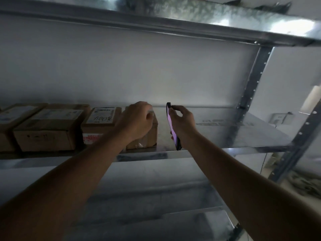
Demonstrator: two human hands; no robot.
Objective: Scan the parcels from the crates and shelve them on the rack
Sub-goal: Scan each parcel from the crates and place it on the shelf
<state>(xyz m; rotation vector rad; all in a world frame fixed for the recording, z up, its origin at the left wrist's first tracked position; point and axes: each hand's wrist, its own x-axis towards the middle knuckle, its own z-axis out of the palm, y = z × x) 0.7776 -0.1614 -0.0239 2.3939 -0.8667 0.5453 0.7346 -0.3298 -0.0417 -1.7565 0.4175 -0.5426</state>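
A metal rack (260, 146) fills the view, its galvanised shelves running across at three levels with a perforated upright at the right. On the middle shelf (225, 129) a row of cardboard parcels stands along the left half, side by side and close together. The large parcel (48, 129) sits second from the left edge, with a pale label on top; another box (7, 122) is partly cut off at the frame's border beside it. Next comes a labelled parcel (100, 122) with handwriting on its top sticker and a red-printed strip low on its front face. Last in the row — and rightmost — is the small parcel (145, 136), just beside the labelled one, its front showing clear tape.

The left hand (137, 119) lies over the top of that small parcel, fingers curled down at its far upper edge; whether they truly clasp the box or only rest on it cannot be told from this angle. The right hand (182, 122) holds a phone (172, 126) edge-on, just to the right of the small parcel — fingertips pinch its top end and the palm backs its length, the glowing purplish screen turned toward the box. The phone's lower end hangs at the shelf's front lip.
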